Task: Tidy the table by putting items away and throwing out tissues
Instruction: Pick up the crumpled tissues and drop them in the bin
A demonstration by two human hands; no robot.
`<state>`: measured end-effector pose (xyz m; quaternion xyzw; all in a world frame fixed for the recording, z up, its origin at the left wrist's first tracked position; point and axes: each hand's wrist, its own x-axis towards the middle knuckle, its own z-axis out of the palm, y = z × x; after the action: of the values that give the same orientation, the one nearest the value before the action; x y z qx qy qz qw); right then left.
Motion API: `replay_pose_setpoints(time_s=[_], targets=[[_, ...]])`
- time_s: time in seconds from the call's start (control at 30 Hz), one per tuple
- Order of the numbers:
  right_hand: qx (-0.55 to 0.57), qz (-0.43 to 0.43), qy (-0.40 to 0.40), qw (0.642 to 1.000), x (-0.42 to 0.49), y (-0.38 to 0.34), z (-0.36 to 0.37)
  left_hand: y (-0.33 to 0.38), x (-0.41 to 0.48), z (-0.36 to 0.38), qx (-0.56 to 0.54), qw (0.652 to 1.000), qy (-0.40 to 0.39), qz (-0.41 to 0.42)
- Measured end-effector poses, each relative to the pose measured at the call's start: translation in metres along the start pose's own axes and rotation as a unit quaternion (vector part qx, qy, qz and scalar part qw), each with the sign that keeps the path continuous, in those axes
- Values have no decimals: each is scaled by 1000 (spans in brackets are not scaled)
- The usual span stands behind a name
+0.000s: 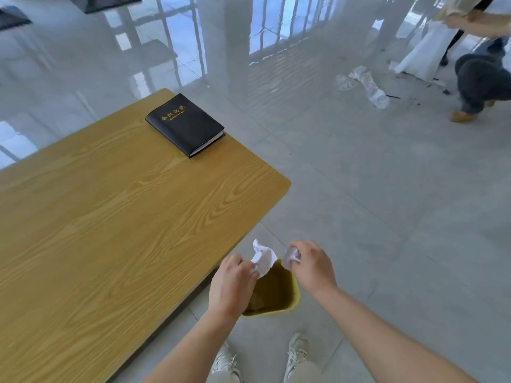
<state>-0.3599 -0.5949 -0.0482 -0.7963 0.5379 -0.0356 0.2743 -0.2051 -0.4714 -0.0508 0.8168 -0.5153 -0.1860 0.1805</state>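
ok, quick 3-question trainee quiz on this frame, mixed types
1. True or false: the notebook lies on the table.
2. What is each hand holding? A) a pen B) crumpled tissue C) nothing
3. Which thing sits directly below the hands?

Key
1. True; it lies near the far corner.
2. B; left hand grips one tissue, right hand another tissue.
3. The bin, on the floor beside the table.
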Motion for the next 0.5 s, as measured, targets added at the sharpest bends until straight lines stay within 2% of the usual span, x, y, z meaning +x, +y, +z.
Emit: replay_pose_setpoints(time_s=[0.1, 0.2, 0.33, 0.5], targets=[[-4, 6, -31, 999, 4, 26, 22, -4, -2, 30, -5, 1000, -23, -16], [0, 11, -68, 998, 11, 56, 50, -11, -2, 71, -16, 997, -43, -69], [0, 25, -125, 992, 22, 105, 97, -34, 1, 142, -5, 987, -92, -135], [-5, 31, -163, 986, 45, 160, 159, -71, 10, 228, -3, 976, -124, -180]])
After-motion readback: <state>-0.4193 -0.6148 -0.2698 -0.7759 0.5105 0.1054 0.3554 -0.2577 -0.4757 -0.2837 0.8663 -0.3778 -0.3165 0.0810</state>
